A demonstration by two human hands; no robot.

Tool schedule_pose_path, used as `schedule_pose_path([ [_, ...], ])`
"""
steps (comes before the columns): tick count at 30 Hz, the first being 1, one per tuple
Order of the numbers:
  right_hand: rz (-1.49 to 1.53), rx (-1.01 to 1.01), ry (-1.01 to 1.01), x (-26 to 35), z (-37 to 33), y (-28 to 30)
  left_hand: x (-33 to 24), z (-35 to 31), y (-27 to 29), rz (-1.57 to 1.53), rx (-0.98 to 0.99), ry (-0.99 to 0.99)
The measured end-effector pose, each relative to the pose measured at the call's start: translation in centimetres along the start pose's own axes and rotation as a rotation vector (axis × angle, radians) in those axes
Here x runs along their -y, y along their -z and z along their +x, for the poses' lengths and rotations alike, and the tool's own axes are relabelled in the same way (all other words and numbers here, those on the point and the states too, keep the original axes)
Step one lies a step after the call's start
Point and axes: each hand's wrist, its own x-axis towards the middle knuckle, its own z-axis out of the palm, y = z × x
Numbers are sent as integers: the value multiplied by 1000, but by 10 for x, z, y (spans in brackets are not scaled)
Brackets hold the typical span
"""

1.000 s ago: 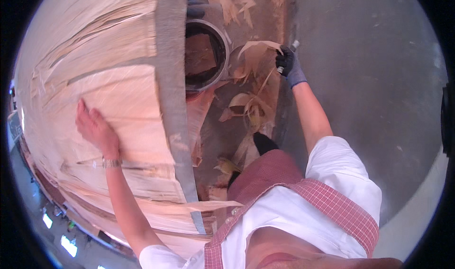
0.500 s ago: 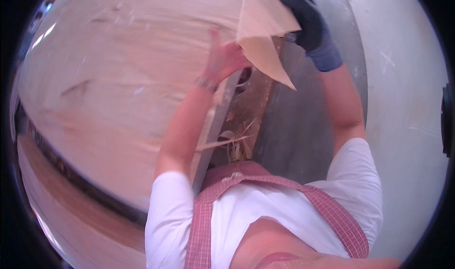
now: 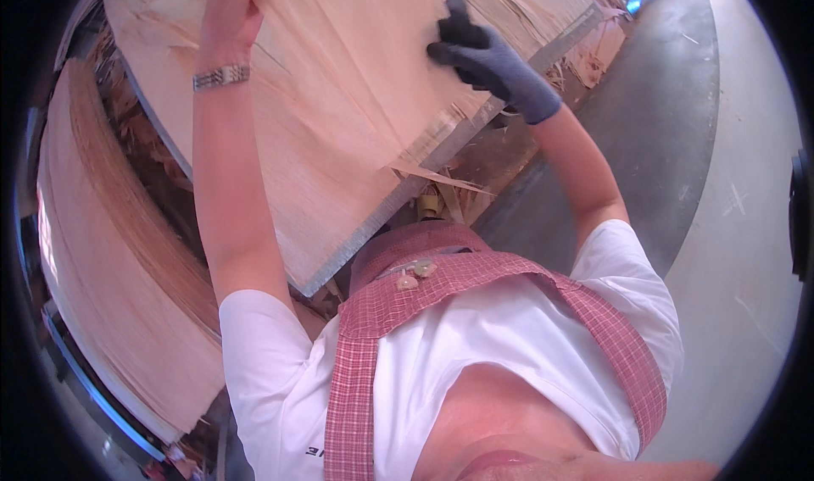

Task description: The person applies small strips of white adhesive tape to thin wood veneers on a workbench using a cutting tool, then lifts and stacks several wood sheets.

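A stack of pale wood veneer sheets (image 3: 339,133) lies before me, its sheets rippled and split in places. My left hand (image 3: 231,19), bare with a metal watch band at the wrist, is over the stack's far left part. Its fingertips run past the picture's upper edge, so their grip is hidden. Over the right part of the stack is my right hand (image 3: 479,57) in a grey and black glove. Its fingers are apart and hold nothing that shows. A torn veneer strip (image 3: 441,178) juts out from the near right edge of the stack.
To the left stands another veneer stack (image 3: 127,252) with a curved look. Veneer scraps (image 3: 598,53) lie in the gap along the right side. Beyond it are a dark grey floor strip (image 3: 627,133) and a paler floor (image 3: 738,227).
The torn veneer piece in my gloved right hand is no longer in it. Both hands have moved apart, the left one leftward and farther off. My view has turned, showing more of the stack.
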Motion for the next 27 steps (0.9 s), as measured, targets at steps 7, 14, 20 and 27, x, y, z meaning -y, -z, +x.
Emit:
schedule_pose_path([
  [7,-160,247,-70,-131,53,-15,115,-90,58,624,-279,178],
  [14,-224,254,-123,-189,35,-40,203,-117,94,917,-456,301],
  [20,-654,-67,119,-191,-8,-38,210,-110,76,779,-508,398],
  [27,-847,-28,197,-243,-98,-41,205,-90,114,126,-554,453],
])
